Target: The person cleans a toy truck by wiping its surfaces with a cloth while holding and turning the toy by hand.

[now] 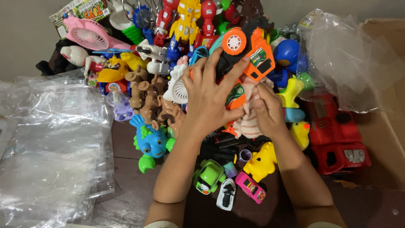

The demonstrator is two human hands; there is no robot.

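Left of your hands lies a heap of clear plastic bags (50, 143), spread loose, apparently kept within reach. Ahead, the toy pile (168, 63) crowds together, so you work on top of it. Your left hand (211, 99) spreads wide over the orange toy truck (249, 50), steadying it. Your right hand (266, 109) pinches the striped cloth toy (247, 124) just beneath, fingers closed on its fabric.
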